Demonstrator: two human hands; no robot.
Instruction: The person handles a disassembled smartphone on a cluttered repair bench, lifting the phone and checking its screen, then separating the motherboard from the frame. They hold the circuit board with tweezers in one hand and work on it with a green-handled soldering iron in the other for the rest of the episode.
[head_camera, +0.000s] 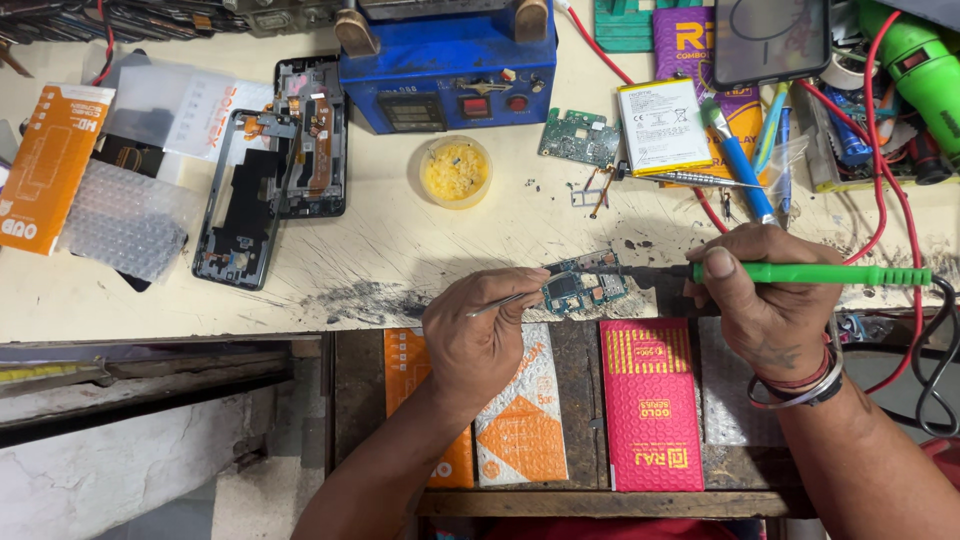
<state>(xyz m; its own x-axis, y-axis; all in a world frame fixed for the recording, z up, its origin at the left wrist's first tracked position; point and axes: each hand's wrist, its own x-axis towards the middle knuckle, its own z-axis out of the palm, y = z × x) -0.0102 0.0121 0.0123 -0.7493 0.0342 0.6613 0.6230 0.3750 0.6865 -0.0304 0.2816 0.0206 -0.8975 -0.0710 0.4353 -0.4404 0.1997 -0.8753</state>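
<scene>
Left hand (478, 335) fingers pinched on tweezers (505, 299), tips touching the board (585, 283) just right of them on the counter (400, 250). Right hand (765, 300) fingers clamped round a green iron (810, 273), long axis level, tip meeting the board from the right, left hand nearer

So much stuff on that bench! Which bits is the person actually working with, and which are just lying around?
In use:
left hand with tweezers
right hand with green-handled soldering iron
small circuit board

Lying about:
phone frames
blue machine
yellow tub
white battery
pink packet
</scene>
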